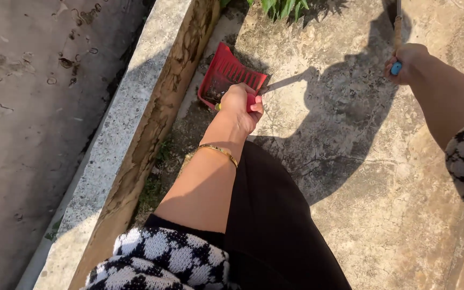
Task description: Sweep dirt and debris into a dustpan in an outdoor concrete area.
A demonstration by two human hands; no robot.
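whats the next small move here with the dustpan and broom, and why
Probably sweep the broom handle in the right hand toward the red dustpan. The left hand holds the pan low by the concrete curb, mouth facing the open ground, with a little debris already inside.

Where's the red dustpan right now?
In the head view, the red dustpan is upper centre, on the concrete ground beside the low kerb wall, held at its handle by the left hand.
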